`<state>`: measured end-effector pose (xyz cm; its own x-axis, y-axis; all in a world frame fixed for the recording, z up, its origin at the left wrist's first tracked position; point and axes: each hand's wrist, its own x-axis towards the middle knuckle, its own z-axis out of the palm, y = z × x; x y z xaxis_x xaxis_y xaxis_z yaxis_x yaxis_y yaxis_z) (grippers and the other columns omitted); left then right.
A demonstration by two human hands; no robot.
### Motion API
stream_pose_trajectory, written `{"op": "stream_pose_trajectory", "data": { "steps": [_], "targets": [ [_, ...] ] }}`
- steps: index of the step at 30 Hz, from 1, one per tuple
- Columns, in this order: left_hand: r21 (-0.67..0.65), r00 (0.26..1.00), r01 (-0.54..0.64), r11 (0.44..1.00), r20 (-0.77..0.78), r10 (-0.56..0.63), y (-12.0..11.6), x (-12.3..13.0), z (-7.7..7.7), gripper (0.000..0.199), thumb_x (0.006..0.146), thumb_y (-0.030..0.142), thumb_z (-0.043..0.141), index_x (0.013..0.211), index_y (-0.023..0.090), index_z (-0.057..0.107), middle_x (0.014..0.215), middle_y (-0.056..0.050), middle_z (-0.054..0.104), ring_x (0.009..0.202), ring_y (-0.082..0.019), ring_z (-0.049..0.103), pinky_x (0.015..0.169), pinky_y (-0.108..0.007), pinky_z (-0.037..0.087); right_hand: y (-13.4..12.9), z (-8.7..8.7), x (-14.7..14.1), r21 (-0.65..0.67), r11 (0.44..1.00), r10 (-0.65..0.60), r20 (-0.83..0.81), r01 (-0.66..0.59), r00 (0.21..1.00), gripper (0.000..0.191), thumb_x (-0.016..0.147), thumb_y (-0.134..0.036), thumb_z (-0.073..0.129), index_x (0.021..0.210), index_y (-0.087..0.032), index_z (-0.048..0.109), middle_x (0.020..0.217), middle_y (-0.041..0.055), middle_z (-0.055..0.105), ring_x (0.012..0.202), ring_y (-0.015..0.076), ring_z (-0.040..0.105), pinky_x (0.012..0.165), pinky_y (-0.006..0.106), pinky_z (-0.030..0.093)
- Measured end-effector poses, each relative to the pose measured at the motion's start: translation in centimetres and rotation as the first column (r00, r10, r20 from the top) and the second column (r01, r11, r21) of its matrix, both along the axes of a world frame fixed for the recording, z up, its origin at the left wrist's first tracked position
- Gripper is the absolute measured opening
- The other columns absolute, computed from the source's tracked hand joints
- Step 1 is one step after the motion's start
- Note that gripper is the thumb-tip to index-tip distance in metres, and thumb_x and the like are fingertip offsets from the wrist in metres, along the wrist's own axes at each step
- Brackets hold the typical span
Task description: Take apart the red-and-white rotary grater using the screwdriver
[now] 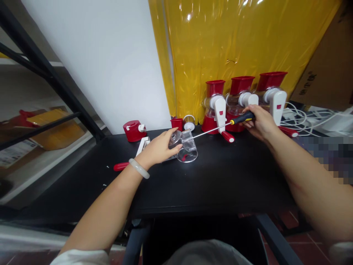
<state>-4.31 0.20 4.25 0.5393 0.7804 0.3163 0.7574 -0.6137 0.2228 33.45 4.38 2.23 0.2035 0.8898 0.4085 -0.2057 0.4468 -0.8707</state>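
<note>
My left hand (162, 147), with a pale bangle at the wrist, is wrapped round a clear plastic part (189, 145) lying on its side on the black table. My right hand (257, 121) grips the black and yellow handle of a long screwdriver (212, 130). The shaft points left, and its tip meets the clear part's right side. Just behind the clear part are a small red piece (177, 123) and a metal drum with a white end (189, 122). A white crank (142, 145) and a red handle (120, 166) show left of my left hand.
Three red and white hand-crank graters (215, 106) stand upright at the back right, beside white cables (300, 117). A red base (134, 131) sits at the back left. Yellow wrapped material (234, 48) rises behind the table (215, 184). A black-framed shelf (55, 81) is at the left.
</note>
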Motion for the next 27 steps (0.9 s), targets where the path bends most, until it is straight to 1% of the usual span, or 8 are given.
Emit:
{"op": "stream_pose_trajectory", "data": {
  "steps": [3,6,9,13,16,22,25,27],
  "targets": [
    [0.0,1.0,0.001,1.0,0.005,-0.001,-0.02,0.01,0.0,0.071,0.093,0.056,0.05,0.151,0.018,0.036,0.143,-0.016,0.056,0.123,-0.033,0.059,0.103,-0.048,0.049,-0.37,0.28,-0.06,-0.016,1.0,0.007,-0.076,-0.009,0.997,0.012,0.073,-0.028,0.071,0.071,-0.023,0.061,0.052,-0.0049,0.047,0.045,0.0099,0.043,0.047,0.025,0.047],
    [0.014,1.0,0.006,1.0,0.007,-0.006,-0.01,-0.02,-0.07,0.071,0.093,0.056,0.051,0.151,0.019,0.036,0.143,-0.016,0.056,0.123,-0.033,0.059,0.102,-0.049,0.049,-0.73,0.57,-0.07,-0.024,0.998,0.049,-0.134,-0.053,0.99,0.007,0.067,-0.024,0.068,0.069,-0.022,0.061,0.067,-0.0015,0.055,0.058,0.0124,0.053,0.05,0.026,0.049],
    [0.019,1.0,0.009,1.0,0.001,-0.009,0.01,-0.06,-0.13,0.071,0.093,0.057,0.051,0.151,0.019,0.036,0.144,-0.016,0.055,0.123,-0.033,0.059,0.103,-0.049,0.049,-0.75,0.58,-0.03,0.014,0.999,0.046,-0.107,-0.045,0.993,0.019,0.072,-0.037,0.068,0.064,-0.022,0.061,0.064,0.0004,0.054,0.055,0.013,0.052,0.047,0.026,0.047],
    [0.017,1.0,0.007,1.0,0.0,-0.007,0.04,-0.08,-0.15,0.071,0.093,0.056,0.05,0.151,0.018,0.036,0.145,-0.016,0.054,0.124,-0.032,0.059,0.104,-0.046,0.049,-0.43,0.25,0.01,0.015,1.0,0.027,-0.013,-0.027,1.0,0.044,0.082,-0.062,0.061,0.064,-0.022,0.061,0.038,-0.0042,0.034,0.035,0.01,0.033,0.041,0.026,0.04],
    [0.011,1.0,0.004,1.0,-0.002,-0.004,0.05,-0.08,-0.13,0.072,0.093,0.056,0.051,0.151,0.017,0.036,0.144,-0.016,0.055,0.123,-0.032,0.059,0.103,-0.047,0.049,-0.26,0.05,0.06,-0.013,0.999,0.037,0.01,-0.037,0.999,0.032,0.081,-0.053,0.068,0.071,-0.023,0.063,0.035,-0.0079,0.029,0.033,0.0085,0.027,0.042,0.025,0.041],
    [0.002,1.0,-0.002,1.0,0.015,0.002,0.02,-0.04,-0.11,0.07,0.093,0.055,0.051,0.151,0.018,0.037,0.141,-0.016,0.058,0.12,-0.032,0.061,0.101,-0.048,0.05,-0.42,0.27,0.01,-0.034,0.999,0.004,-0.104,-0.008,0.995,0.017,0.068,-0.026,0.074,0.075,-0.023,0.06,0.068,-0.0032,0.056,0.056,0.0119,0.053,0.049,0.025,0.051],
    [0.0,1.0,-0.002,1.0,0.009,0.002,-0.05,0.02,-0.05,0.071,0.092,0.056,0.052,0.151,0.017,0.037,0.142,-0.017,0.057,0.12,-0.032,0.061,0.101,-0.048,0.049,-0.44,0.34,0.02,-0.011,1.0,0.027,-0.11,-0.028,0.994,0.014,0.066,-0.025,0.072,0.073,-0.022,0.061,0.072,-0.0024,0.058,0.059,0.0121,0.055,0.05,0.026,0.052],
    [-0.002,1.0,-0.001,1.0,0.008,0.001,-0.09,0.03,0.0,0.072,0.092,0.056,0.051,0.151,0.017,0.037,0.144,-0.017,0.055,0.122,-0.032,0.059,0.103,-0.048,0.048,-0.34,0.27,0.04,0.011,1.0,0.018,-0.084,-0.017,0.996,0.015,0.072,-0.034,0.071,0.07,-0.022,0.061,0.061,-0.0023,0.053,0.05,0.0112,0.05,0.045,0.025,0.048]
  ]
}}
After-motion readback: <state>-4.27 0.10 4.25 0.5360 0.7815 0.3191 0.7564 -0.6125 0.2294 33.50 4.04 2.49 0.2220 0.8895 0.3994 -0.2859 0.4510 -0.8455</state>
